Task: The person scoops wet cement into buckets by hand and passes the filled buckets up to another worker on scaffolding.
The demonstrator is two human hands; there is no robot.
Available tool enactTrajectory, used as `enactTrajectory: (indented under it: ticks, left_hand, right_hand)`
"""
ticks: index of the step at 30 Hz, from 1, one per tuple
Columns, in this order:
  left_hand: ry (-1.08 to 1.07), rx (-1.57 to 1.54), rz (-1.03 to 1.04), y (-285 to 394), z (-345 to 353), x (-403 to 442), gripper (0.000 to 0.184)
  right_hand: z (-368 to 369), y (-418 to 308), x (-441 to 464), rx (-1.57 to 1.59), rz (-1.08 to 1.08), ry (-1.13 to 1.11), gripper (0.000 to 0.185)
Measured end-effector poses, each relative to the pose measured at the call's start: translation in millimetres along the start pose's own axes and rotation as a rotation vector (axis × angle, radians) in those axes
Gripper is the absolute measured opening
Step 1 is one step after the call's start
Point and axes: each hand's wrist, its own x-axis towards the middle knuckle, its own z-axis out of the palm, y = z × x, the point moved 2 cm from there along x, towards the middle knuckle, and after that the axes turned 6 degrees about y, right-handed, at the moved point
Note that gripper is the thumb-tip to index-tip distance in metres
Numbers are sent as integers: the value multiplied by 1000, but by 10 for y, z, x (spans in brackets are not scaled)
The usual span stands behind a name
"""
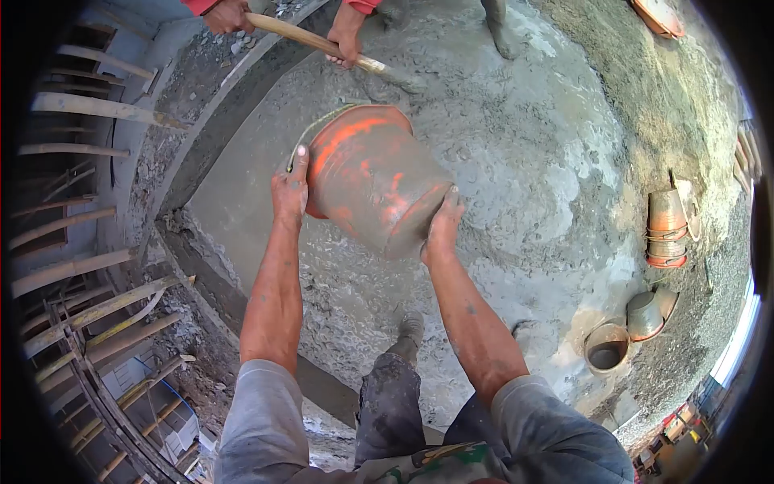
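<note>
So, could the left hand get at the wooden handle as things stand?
Probably not: the left hand is busy holding the tipped bucket, and a co-worker's hands grip the wooden handle.

Wet concrete (556, 202) and poles (105, 108) show a building site.

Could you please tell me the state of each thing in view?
Held bucket: tilted, smeared grey
Left hand: holding the bucket's wide end
Right hand: holding its narrow end
Cement: wet-looking, spread out
Tool handle: gripped by a co-worker's hands
Stacked buckets: nested, dirty
Lowest bucket: upright, contents unclear
</note>
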Motion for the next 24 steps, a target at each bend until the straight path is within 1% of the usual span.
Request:
enactTrajectory:
  ticks: [1,2,3,4,5,6,7,8,10,11,12,13,16,17,19,20,21,22,23,24]
  left_hand:
    - [-53,8,-88,-61,-7,-380,65]
    - [-78,101,-153,-257,34,-694,68]
    - [-109,115,-151,-244,99,-1089,69]
    - [-230,85,-326,-76,177,-1471,65]
    - [-330,10,-302,-40,331,-1766,62]
    - [-435,-66,-286,-22,501,-2058,60]
    - [-493,-58,-277,-55,711,-2330,55]
    - [-537,-51,-270,-72,916,-2575,50]
    - [-536,218,-12,133,1219,-2963,41]
    - [-504,342,131,274,1502,-3047,36]
    - [-517,372,119,397,1721,-3171,35]
    - [-542,414,109,525,1919,-3284,33]
    - [-638,422,153,780,2701,-3522,34]
    - [-682,410,179,802,2971,-3638,34]
    - [-796,295,218,967,3534,-3825,32]
    - [-835,295,216,1024,3818,-3907,31]
    - [-871,293,209,1073,4090,-3982,30]
    - [-871,194,187,1144,4348,-4029,29]
    - [-868,92,162,1189,4594,-4047,28]
    - [-921,26,208,1182,4846,-4036,27]
  right_hand:
    - [-274,75,-1,45,63,-44,66]
    - [-517,-13,-140,166,227,-118,68]
    - [-793,-103,-270,294,389,-184,71]
    - [-1187,-28,-199,293,465,-151,72]
    - [-1606,128,-108,304,538,-104,74]
    - [-1946,176,-130,229,545,-113,75]
    - [-2224,158,-118,147,551,-133,77]
    - [-2434,144,-112,93,612,-110,78]
    - [-2677,139,-106,-33,755,-92,80]
    - [-2720,93,39,-117,754,-46,82]
    - [-2825,92,31,-186,784,20,83]
    - [-2941,120,170,-142,808,68,83]
    - [-3306,-19,784,-76,724,84,77]
    - [-3448,-128,1027,-14,643,112,72]
    - [-3915,97,1742,286,496,43,68]
    - [-4078,-150,1983,234,410,116,66]
    - [-4188,-548,2178,176,327,188,64]
    - [-4264,-980,2320,72,294,278,61]
    - [-4223,-1525,2352,-56,222,436,62]
    - [-4499,-1523,2713,-59,113,503,63]
